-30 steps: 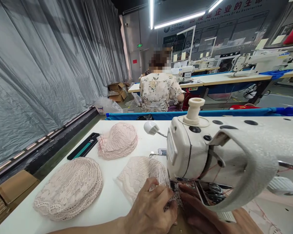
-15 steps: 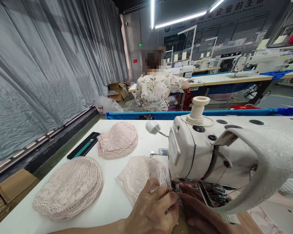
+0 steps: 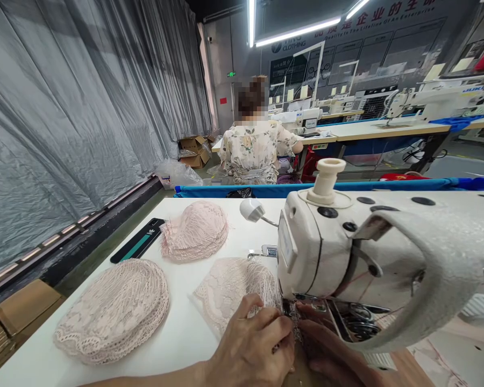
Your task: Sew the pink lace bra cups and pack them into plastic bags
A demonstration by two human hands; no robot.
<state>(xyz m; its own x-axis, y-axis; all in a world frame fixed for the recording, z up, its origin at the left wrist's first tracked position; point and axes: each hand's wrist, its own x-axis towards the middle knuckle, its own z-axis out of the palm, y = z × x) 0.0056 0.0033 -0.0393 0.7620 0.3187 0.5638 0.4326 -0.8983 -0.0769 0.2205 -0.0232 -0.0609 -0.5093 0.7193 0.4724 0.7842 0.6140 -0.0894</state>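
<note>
A pale pink lace bra cup [image 3: 221, 290] lies at the sewing machine [image 3: 306, 242], its right edge running under the machine head by the needle area. My left hand [image 3: 254, 344] has curled fingers closed on the lace edge just left of the presser foot. Beneath the machine head, my right hand [image 3: 331, 344] is partly hidden; its fingers reach the same lace edge from the right and appear pressed on it. The needle itself is hard to make out.
Two stacks of lace pieces sit on the white table: a large stack [image 3: 116, 312] at left and a pinker stack [image 3: 196, 231] behind. A black phone-like object [image 3: 139, 242] lies near the left edge. Beyond the table sits a person in a floral top [image 3: 254, 153].
My hands and the lace hold nearly the same position. The person in front has leaned slightly left, with their right arm drawn in a little.
</note>
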